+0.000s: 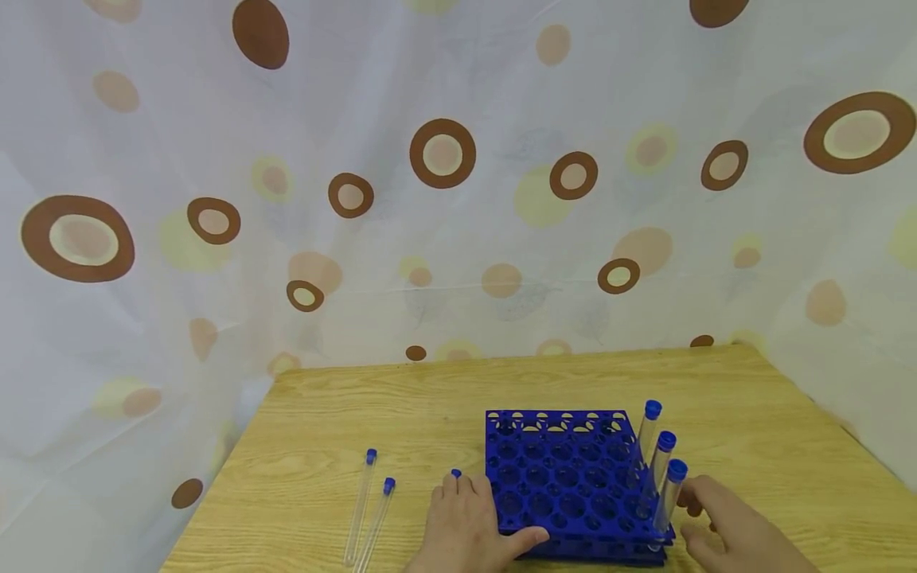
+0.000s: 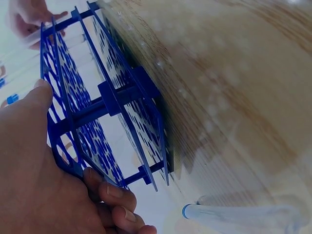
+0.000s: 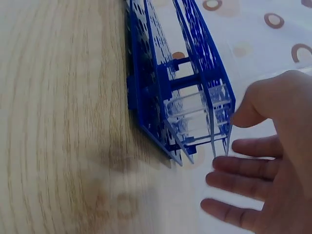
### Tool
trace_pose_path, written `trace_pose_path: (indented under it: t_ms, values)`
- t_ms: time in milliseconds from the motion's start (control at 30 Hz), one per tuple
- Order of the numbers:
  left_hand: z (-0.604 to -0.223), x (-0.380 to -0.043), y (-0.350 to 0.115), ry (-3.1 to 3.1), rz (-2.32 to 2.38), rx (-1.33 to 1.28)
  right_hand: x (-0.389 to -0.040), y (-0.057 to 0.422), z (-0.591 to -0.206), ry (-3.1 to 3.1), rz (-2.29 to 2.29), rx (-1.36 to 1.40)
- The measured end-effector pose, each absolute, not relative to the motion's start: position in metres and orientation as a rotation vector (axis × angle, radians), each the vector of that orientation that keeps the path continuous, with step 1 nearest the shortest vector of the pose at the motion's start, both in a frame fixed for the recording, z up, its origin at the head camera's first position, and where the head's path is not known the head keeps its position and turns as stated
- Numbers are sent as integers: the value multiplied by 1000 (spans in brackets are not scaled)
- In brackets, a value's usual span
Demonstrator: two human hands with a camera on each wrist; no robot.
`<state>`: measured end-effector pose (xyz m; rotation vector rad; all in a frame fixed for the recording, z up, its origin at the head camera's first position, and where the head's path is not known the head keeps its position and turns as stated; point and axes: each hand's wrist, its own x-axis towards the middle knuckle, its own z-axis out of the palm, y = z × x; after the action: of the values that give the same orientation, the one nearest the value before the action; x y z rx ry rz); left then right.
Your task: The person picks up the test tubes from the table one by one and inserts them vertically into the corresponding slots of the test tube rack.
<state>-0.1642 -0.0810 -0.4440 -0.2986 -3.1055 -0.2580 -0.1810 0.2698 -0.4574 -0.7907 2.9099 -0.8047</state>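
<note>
A blue test tube rack [image 1: 552, 477] stands on the wooden table, three blue-capped test tubes [image 1: 669, 493] upright along its right side. My left hand [image 1: 462, 525] grips the rack's left side, its thumb over the top plate near the front corner and its fingers bent at the edge, as the left wrist view shows. Beside the right end of the rack is my right hand [image 1: 731, 529], holding nothing; its fingers [image 3: 243, 180] are spread and lightly bent. The thumb comes close to the rack's edge in the right wrist view; whether they touch I cannot tell.
Two capped test tubes [image 1: 361, 509] lie on the table [image 1: 286, 477] left of the rack. Another blue cap [image 1: 455, 473] peeks out behind my left hand, its tube [image 2: 243, 214] lying on the table in the left wrist view. A dotted curtain [image 1: 501, 223] hangs behind the table.
</note>
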Motion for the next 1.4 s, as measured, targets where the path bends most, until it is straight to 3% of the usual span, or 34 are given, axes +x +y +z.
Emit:
trace_pose_path:
  t_ms: [233, 833, 1400]
  values:
    - [-445, -165, -80, -3133, -270, -294, -168, 256, -463, 3081, -417, -766]
    - [-444, -167, -77, -3081, -227, -335, -174, 240, -465, 3095, -411, -569]
    - [-442, -168, -86, -3156, -301, -387, -170, 234, -470, 3164, -302, -667]
